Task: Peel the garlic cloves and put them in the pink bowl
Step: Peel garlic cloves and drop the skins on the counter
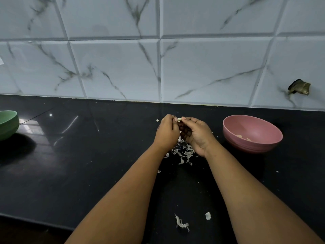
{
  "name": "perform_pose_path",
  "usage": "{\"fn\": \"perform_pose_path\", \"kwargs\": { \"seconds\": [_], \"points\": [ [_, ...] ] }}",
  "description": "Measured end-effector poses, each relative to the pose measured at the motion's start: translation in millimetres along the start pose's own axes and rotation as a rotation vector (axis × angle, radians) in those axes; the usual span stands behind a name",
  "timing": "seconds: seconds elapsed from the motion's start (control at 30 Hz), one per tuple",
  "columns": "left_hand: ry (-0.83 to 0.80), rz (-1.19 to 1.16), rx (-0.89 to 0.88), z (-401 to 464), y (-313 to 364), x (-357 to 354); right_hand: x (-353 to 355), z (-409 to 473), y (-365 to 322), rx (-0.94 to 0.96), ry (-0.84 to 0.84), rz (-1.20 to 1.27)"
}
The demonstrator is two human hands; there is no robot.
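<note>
Because the garlic clove (179, 119) is small and held only at the fingertips, it could slip out and drop among the peels (182, 152) on the black counter (88, 164) if the skin tears off suddenly; a scrap of skin might also ride along into the bowl. Both hands are curled and pinching it: the left hand (167, 131) grips from the nine o'clock side, the right hand (197, 132) from the three o'clock side, the clove showing at the twelve o'clock tip where the fingers meet. Well apart at three o'clock stands the pink bowl (253, 143), a few pale pieces inside. A green bowl (8, 124) sits far off at nine o'clock.
</note>
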State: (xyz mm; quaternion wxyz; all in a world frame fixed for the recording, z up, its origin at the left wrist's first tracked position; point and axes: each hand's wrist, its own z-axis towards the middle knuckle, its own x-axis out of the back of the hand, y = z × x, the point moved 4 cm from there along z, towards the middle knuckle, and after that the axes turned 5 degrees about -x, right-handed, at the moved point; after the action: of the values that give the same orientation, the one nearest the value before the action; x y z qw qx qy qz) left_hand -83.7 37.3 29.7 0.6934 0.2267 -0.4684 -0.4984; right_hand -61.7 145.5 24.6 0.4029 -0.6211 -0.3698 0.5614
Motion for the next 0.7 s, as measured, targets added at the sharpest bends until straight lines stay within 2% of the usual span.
{"fn": "perform_pose_path", "kwargs": {
  "seconds": [0.13,0.23,0.43,0.7],
  "points": [
    [-0.020,0.078,0.020,1.7,-3.1,-0.2,6.0,1.8,-6.4,0.234,0.080,-0.252],
    [-0.007,0.064,0.053,2.8,-5.3,1.0,3.4,0.7,-6.4,0.270,0.062,-0.353],
    [-0.030,0.017,0.076,1.9,-5.3,-0.8,5.2,3.2,-0.8,0.202,0.039,-0.270],
    [-0.017,-0.327,0.290,-1.4,-8.7,-4.8,3.7,3.8,0.7,0.088,-0.040,-0.012]
  ]
}}
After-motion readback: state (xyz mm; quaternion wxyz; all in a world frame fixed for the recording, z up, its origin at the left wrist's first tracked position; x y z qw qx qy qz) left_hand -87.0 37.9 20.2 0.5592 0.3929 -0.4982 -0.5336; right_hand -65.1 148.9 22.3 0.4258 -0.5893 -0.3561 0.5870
